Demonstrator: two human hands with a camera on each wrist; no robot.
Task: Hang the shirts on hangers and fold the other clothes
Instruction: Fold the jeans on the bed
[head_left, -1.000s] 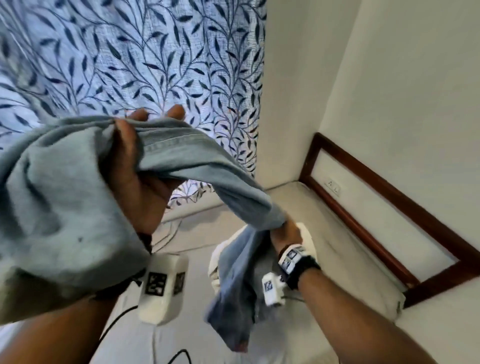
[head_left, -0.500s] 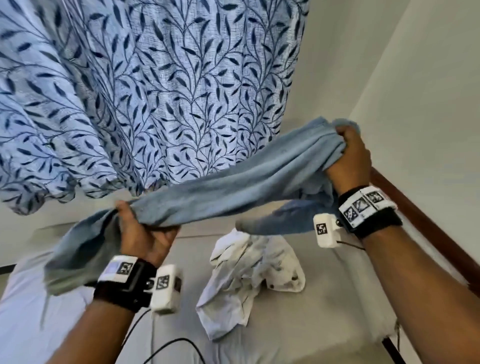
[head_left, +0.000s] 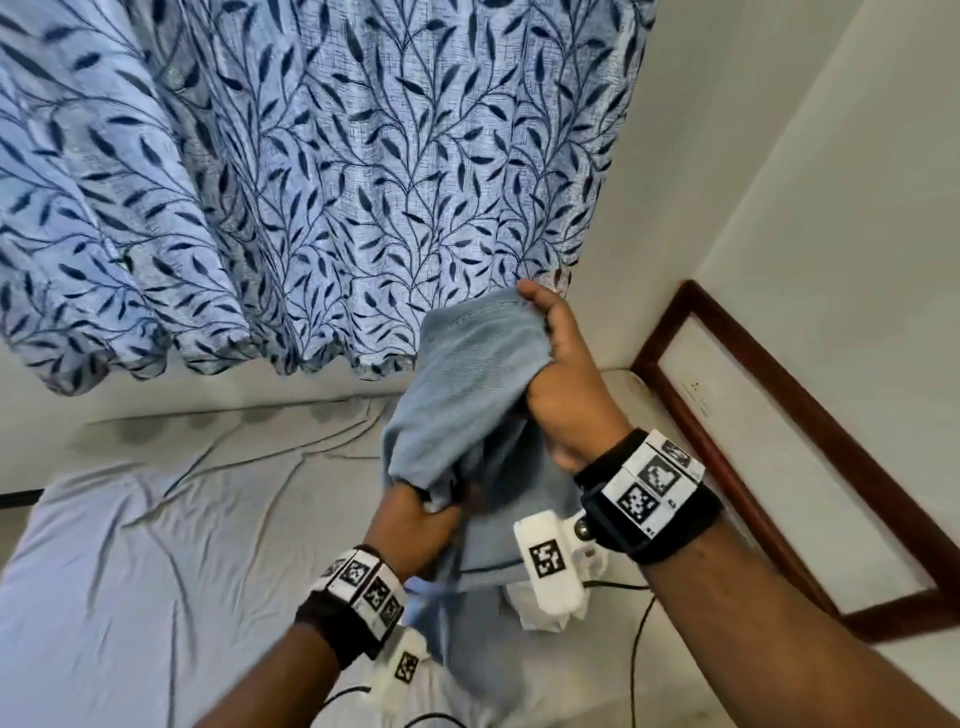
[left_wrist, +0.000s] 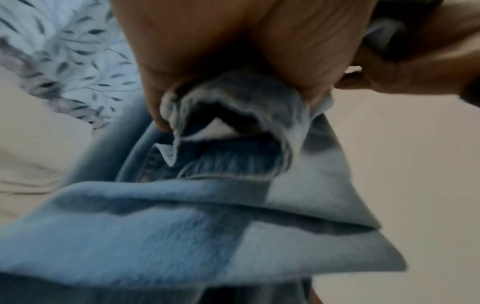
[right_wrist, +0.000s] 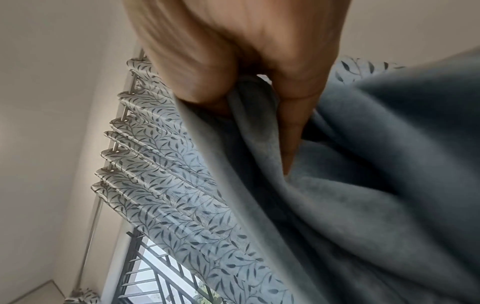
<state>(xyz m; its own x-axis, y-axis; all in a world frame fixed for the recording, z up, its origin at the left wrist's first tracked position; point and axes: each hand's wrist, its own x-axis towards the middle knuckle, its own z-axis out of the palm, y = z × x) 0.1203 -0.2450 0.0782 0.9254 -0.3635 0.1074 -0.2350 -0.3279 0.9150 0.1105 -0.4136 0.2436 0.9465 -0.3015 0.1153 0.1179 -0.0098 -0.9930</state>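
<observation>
A light blue denim garment (head_left: 467, 395) hangs doubled over between both hands above the bed. My right hand (head_left: 558, 384) grips its upper fold, with the fingers curled into the cloth (right_wrist: 350, 185). Lower down, my left hand (head_left: 415, 519) clutches a bunched edge of the same garment (left_wrist: 233, 216); in the left wrist view the fingers (left_wrist: 207, 67) close on a rolled hem. A white garment (head_left: 540, 608) lies crumpled on the bed beneath, mostly hidden by the denim and the right wrist camera.
A bed with a wrinkled pale sheet (head_left: 156, 545) fills the lower left. A blue leaf-patterned curtain (head_left: 311, 182) hangs behind it. A dark wooden frame (head_left: 779, 415) runs along the right wall. Black cables (head_left: 636, 649) trail over the bed's near edge.
The hands, spread wide with the denim stretched between them, have come together. My left hand moved right and my right hand moved left, so the garment now hangs folded over.
</observation>
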